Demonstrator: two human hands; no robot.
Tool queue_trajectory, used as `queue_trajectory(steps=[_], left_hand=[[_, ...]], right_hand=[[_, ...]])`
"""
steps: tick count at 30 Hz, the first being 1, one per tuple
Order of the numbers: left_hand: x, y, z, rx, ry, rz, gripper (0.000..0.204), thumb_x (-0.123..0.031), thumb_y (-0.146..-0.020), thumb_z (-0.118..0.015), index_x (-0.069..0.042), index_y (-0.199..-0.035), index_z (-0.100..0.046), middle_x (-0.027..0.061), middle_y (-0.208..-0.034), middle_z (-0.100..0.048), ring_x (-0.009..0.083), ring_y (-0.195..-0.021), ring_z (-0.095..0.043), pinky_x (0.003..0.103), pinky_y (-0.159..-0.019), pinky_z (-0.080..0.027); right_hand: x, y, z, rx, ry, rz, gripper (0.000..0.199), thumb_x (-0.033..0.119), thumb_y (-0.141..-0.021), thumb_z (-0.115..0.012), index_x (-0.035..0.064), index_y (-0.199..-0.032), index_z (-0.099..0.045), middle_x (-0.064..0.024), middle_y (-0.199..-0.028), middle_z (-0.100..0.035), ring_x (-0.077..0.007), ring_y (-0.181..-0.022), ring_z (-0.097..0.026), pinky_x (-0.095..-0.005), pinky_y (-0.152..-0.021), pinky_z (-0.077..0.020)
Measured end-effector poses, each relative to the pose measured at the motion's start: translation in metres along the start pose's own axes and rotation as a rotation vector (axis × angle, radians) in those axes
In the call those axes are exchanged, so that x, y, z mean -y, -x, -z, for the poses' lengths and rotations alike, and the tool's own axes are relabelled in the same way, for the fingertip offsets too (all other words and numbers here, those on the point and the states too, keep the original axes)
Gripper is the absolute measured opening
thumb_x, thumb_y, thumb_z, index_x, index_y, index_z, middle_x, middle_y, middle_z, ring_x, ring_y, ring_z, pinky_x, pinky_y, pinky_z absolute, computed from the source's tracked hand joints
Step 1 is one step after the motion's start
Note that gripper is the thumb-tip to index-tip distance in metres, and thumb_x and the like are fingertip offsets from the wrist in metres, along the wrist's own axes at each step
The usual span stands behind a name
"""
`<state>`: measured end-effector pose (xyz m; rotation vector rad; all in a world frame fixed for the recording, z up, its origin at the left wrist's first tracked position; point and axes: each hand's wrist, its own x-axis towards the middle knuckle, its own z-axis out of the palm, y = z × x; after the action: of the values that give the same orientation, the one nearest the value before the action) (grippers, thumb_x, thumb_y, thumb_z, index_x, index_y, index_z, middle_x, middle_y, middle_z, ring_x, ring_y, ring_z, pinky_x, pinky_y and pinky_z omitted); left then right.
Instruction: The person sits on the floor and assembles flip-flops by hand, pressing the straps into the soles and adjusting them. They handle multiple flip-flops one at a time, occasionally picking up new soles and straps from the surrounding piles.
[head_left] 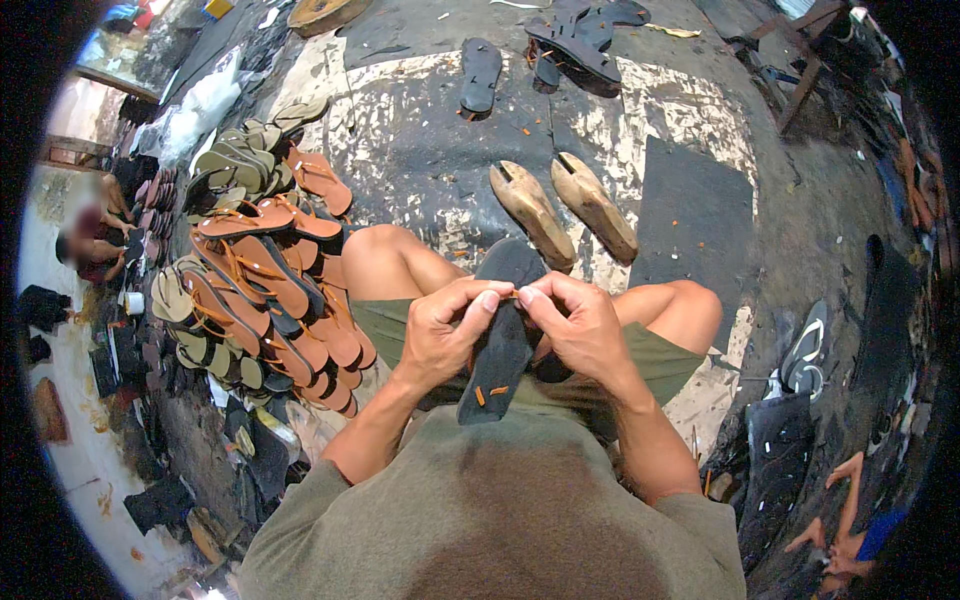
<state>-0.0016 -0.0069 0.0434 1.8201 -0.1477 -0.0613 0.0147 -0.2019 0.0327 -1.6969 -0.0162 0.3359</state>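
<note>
A black sandal sole (497, 360) lies lengthwise between my bent knees. Two short orange strips (490, 394) show on its near end. My left hand (440, 328) is closed in a pinch above the middle of the sole, thumb against forefinger. Close beside it, my right hand (580, 332) pinches too, and the fingertips of both nearly meet. Between them a small orange strip (515, 293) shows, with most of it covered by the fingers. Just beyond the sole stand two wooden shoe lasts (536, 212), side by side, each with a slot at its far end.
Left of my knee is a heap of brown flip-flops (270, 280) with olive ones (240, 160) behind. Black soles (481, 76) lie farther off. A black sheet (690, 240) covers floor at right, near a black-and-white flip-flop (806, 350). Other people sit at both edges.
</note>
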Motion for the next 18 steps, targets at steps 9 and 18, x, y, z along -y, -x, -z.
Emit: queue_trajectory(steps=[9,18], left_hand=[[0.006,0.008,-0.009,-0.166,0.319,0.119,0.046,-0.004,-0.092,-0.074,-0.005,-0.134,-0.054,0.0084,-0.108,-0.071,0.0121,-0.089,-0.067,0.028,-0.073,-0.055],[0.025,-0.009,-0.026,-0.04,-0.342,0.003,0.091,-0.013,-0.088,-0.078,-0.004,-0.158,-0.021,0.0276,-0.146,-0.048,0.0364,-0.13,-0.056,0.047,-0.109,-0.046]], right_hand=[[-0.01,0.009,-0.012,-0.23,0.262,0.039,0.028,0.025,-0.093,-0.073,0.001,-0.084,-0.062,-0.0073,-0.071,-0.064,-0.0168,-0.067,-0.064,-0.0366,-0.06,-0.0484],[-0.042,-0.047,-0.008,-0.208,-0.058,0.043,0.03,0.027,-0.094,-0.074,-0.0017,-0.096,-0.067,-0.0046,-0.078,-0.066,-0.0092,-0.068,-0.056,-0.0316,-0.059,-0.0478]])
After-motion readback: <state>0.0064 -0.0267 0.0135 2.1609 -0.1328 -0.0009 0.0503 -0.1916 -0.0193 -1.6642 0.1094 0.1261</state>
